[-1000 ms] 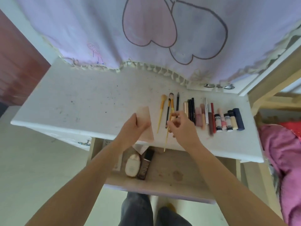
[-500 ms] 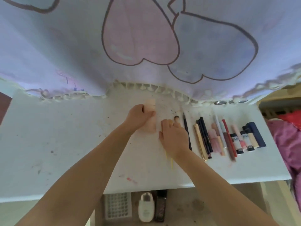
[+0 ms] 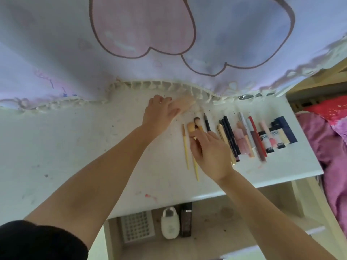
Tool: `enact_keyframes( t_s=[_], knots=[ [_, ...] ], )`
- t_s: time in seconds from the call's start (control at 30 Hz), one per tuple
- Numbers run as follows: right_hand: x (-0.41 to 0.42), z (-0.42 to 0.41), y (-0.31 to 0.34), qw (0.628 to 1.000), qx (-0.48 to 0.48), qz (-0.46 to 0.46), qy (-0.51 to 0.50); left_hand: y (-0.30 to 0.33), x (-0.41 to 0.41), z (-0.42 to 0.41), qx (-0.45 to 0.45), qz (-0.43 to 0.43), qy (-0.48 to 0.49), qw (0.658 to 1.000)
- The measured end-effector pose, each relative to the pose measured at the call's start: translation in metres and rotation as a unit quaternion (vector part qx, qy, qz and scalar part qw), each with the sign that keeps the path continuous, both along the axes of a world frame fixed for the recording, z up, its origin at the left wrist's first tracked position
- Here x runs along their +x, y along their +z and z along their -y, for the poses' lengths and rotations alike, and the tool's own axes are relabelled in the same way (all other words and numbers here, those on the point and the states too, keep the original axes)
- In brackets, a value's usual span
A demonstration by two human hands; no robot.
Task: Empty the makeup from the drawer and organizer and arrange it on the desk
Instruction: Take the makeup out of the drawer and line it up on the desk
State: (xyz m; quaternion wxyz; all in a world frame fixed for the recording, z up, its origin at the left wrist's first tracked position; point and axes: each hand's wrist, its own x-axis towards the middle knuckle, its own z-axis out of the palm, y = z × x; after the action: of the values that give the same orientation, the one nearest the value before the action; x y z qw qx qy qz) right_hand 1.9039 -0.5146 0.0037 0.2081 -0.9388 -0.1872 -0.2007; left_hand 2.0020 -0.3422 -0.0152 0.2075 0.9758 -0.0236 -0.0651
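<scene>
Resting flat on peach pouch (image 3: 185,105), left hand (image 3: 159,113), right hand (image 3: 210,151) pinching brush (image 3: 195,147)

heart-print curtain (image 3: 169,44), pink bedding (image 3: 326,147)

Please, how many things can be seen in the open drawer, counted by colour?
White: 2 (grid tray, bottle)
Dark: 1 (tube)
Total: 3
</scene>
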Motion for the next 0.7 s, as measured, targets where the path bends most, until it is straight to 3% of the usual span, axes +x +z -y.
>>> enact_keyframes(
  t_s=[0.1, 0.2, 0.3, 0.37, 0.43, 0.5, 0.7],
  knots=[
    [-0.041, 0.021, 0.004, 0.992, 0.048, -0.028, 0.110, 0.015, -0.056, -0.003, -0.091, 0.075, 0.023, 0.993],
    [-0.099, 0.045, -0.013, 0.965, 0.005, -0.160, 0.208, 0.024, -0.155, 0.000, -0.202, 0.139, -0.006, 0.969],
    [-0.145, 0.058, -0.059, 0.881, -0.113, -0.442, 0.127, 0.000, -0.257, 0.017, -0.177, 0.050, -0.050, 0.982],
    [-0.155, 0.057, -0.093, 0.821, -0.110, -0.560, 0.029, -0.033, -0.296, 0.028, -0.102, -0.074, -0.006, 0.992],
    [-0.156, 0.045, -0.115, 0.810, -0.063, -0.582, -0.035, -0.061, -0.309, 0.037, -0.023, -0.197, 0.100, 0.975],
    [-0.156, 0.026, -0.129, 0.814, -0.005, -0.575, -0.087, -0.079, -0.307, 0.047, 0.019, -0.247, 0.161, 0.955],
    [-0.161, -0.011, -0.141, 0.833, -0.021, -0.529, -0.159, -0.115, -0.292, 0.061, -0.060, -0.253, 0.257, 0.931]
  ],
)
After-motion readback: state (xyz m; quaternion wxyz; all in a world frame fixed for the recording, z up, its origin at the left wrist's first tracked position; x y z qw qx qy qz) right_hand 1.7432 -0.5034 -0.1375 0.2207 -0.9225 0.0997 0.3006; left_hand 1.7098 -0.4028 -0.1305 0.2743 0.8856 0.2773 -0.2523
